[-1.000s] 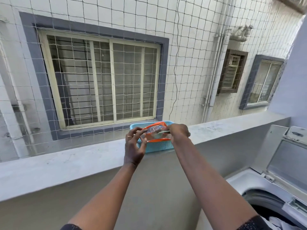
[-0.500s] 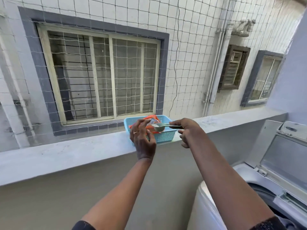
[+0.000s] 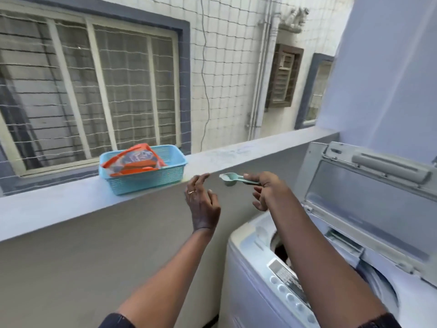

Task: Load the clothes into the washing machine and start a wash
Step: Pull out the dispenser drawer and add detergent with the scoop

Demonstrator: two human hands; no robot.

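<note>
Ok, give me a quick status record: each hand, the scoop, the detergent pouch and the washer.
left hand: open, holds nothing, in the air in front of the ledge
right hand: pinches the scoop by its handle
scoop: roughly level, whitish powder in its bowl
detergent pouch: lies in the blue basket on the ledge
washing machine: lid raised; inside mostly hidden by the right arm
</note>
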